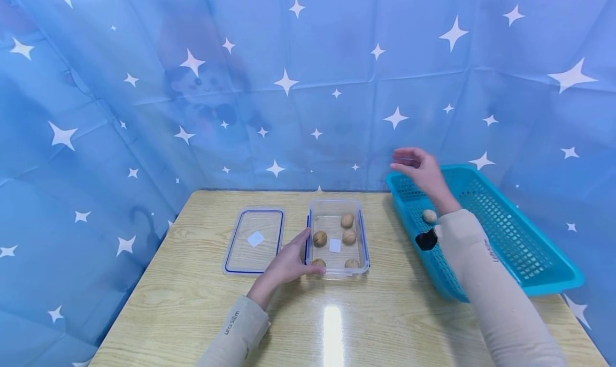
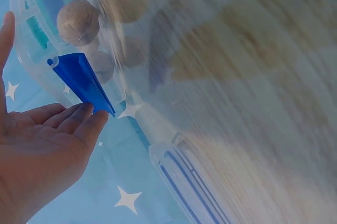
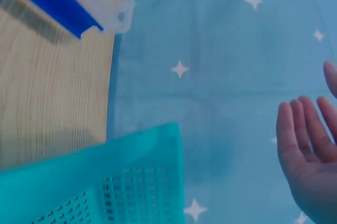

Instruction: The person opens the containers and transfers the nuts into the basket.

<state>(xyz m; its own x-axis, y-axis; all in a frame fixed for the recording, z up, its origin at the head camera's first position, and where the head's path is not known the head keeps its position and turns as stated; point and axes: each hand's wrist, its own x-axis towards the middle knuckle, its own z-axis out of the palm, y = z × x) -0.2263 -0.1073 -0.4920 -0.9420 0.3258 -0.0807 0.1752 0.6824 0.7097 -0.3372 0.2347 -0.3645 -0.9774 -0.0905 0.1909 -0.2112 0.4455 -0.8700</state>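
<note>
A clear plastic container [image 1: 338,273] with blue side clips stands on the table with several walnuts [image 1: 320,238] and a small white square packet [image 1: 335,245] inside. My left hand [image 1: 287,262] rests against its left side, thumb at the near corner. In the left wrist view the fingertips touch the blue clip [image 2: 79,79] with the fingers extended. My right hand [image 1: 420,170] hovers over the far left corner of the turquoise basket [image 1: 544,289], fingers loosely bent and nothing between them. One walnut [image 1: 430,216] lies in the basket.
The container's clear lid [image 1: 245,228] with a blue seal lies flat on the table [image 1: 159,313] to the left, a white square packet [image 1: 255,239] showing on it. A blue star-patterned curtain [image 1: 308,110] hangs behind the table.
</note>
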